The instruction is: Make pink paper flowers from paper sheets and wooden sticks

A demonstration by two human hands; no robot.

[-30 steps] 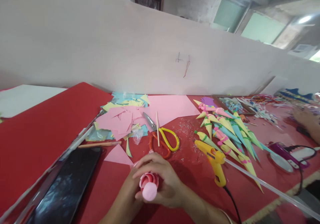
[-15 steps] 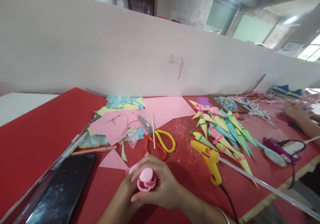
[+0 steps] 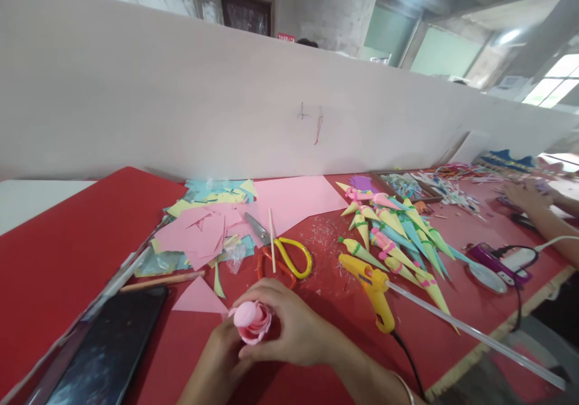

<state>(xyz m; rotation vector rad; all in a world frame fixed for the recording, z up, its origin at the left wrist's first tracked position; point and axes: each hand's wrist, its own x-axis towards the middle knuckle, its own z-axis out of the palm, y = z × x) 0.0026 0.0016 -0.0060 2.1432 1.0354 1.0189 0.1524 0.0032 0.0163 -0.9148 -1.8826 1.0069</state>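
My two hands are together near the front of the red table, around a small pink paper craft piece (image 3: 259, 330) with a wavy rim and a rounded pink part on top. My right hand (image 3: 294, 326) curls round its far and right sides, thumb at the near side. My left hand (image 3: 221, 347) closes on it from the left, its fingers largely hidden behind the piece and the other hand. Just beyond the hands lie scissors (image 3: 293, 258) with one yellow and one red handle, a thin pale stick (image 3: 272, 242) across them. A pink paper triangle (image 3: 199, 297) lies to the left.
On the right are a yellow glue gun (image 3: 368, 284) with a long clear glue stick (image 3: 470, 329) and a pile of coloured paper cones (image 3: 393, 230). Left are paper scraps (image 3: 194, 233), a pencil (image 3: 163, 281) and a black phone (image 3: 111, 341). Another person's hand (image 3: 525, 197) works far right.
The pink craft piece has shifted slightly left in my hands and tilted, its rounded part now toward the left. The whole view has moved a little.
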